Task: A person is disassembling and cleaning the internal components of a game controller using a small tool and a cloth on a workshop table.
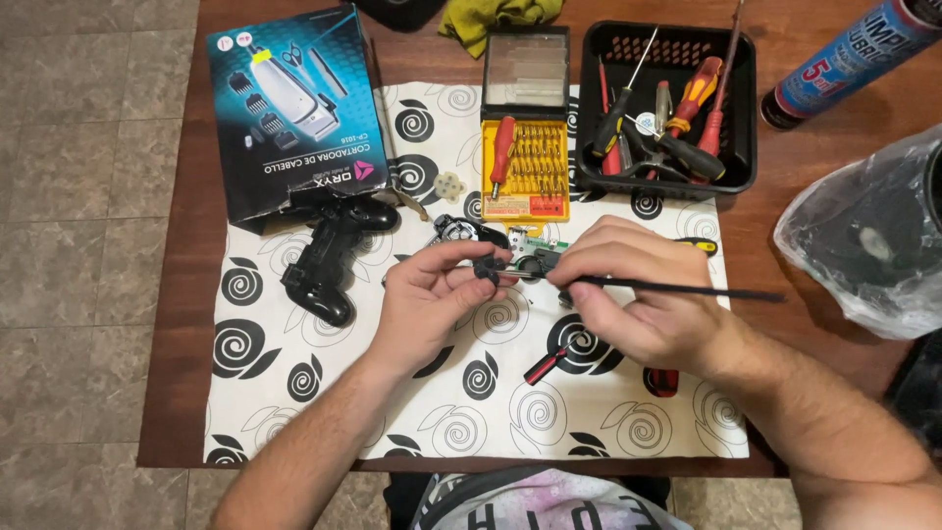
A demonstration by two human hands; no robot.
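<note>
Wooden bench [186, 324] is carrying a spiral-patterned cloth [324, 412]; left hand [427, 294] is pinching a small black part [487, 268], right hand [638, 294] is gripping a thin black tool [687, 288] touching it.

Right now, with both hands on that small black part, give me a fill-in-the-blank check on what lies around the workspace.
1. The left hand pinches a small black part, while the right hand holds a long thin black ____.
2. The black game controller shell lies to the ____ of both hands.
3. The black plastic basket holds ____ with red handles.
4. The yellow bit-set case stands with its clear lid ____.

Missing words: tool; left; screwdrivers; open
</note>
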